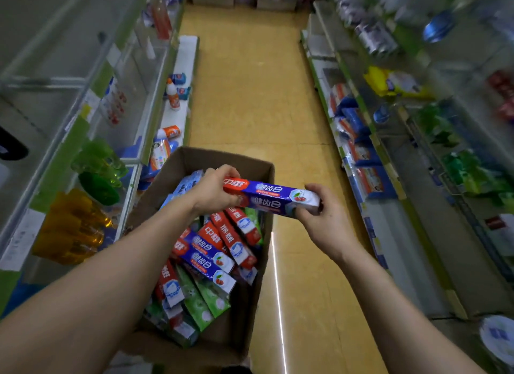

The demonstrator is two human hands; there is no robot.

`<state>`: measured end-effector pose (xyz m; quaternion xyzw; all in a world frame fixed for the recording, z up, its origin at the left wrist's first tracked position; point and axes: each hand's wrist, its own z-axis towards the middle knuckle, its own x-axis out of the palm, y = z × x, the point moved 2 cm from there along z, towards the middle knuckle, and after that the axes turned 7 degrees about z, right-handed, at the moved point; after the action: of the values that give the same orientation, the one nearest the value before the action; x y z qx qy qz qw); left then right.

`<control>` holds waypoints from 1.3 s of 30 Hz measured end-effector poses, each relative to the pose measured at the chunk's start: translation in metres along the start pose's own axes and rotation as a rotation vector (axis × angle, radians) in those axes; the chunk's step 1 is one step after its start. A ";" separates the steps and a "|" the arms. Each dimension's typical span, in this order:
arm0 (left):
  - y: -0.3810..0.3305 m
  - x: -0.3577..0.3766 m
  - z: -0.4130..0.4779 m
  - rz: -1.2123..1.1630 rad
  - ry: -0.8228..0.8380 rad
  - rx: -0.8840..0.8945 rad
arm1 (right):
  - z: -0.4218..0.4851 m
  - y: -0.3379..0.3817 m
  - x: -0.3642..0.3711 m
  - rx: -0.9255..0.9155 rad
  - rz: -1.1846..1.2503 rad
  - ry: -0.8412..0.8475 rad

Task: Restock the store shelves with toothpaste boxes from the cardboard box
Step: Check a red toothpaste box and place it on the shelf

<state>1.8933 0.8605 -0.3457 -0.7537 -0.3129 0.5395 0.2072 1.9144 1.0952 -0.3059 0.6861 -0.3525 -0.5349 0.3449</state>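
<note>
Mid-restock in a shop aisle, over a glossy yellow tile floor (250,95), between shelves (41,53) with grey decks, green rail strips and clear fronts. Looks to be the pick step, all but complete: one pack out of the carton, none yet heading for a shelf. Calls next for a turn to one side, a search for the toothpaste slot (not to be made out in the blurred stock) and a level slide in, printed face outward.

Below the arms, a carton (192,159) of plain brown corrugated board, matt, top open, just beside the left-hand shelves. Inside, a loose pile (211,251) of long slim card boxes, lying crosswise and overlapping: red-and-blue, red-and-white, green, pale blue, all with slick printed faces and sharp square edges. Likely to slip over one another easily.

Above the carton's far right corner, a pack (274,197) held roughly level, clear of the pile: red at one end, blue in the middle, white with cherries at the other. Left hand (214,190) wrapped round the red end; right hand (319,223) gripping the white end, thumb on top, fingers curled beneath.
</note>
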 end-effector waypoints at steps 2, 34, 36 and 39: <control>-0.033 -0.006 -0.008 -0.048 0.003 0.028 | -0.010 0.008 -0.025 -0.015 0.089 -0.066; -0.457 0.224 -0.385 -1.211 0.267 0.516 | -0.486 -0.031 -0.378 -0.352 0.652 -1.334; -0.473 0.237 -0.395 -1.196 0.317 0.531 | -0.502 -0.037 -0.389 -0.359 0.655 -1.380; -0.499 0.256 -0.406 -1.186 0.397 0.575 | -0.520 -0.046 -0.406 -0.355 0.648 -1.448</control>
<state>2.2090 1.4067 -0.0617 -0.4548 -0.4731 0.2483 0.7126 2.3553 1.5153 -0.0467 -0.0313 -0.5792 -0.7676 0.2727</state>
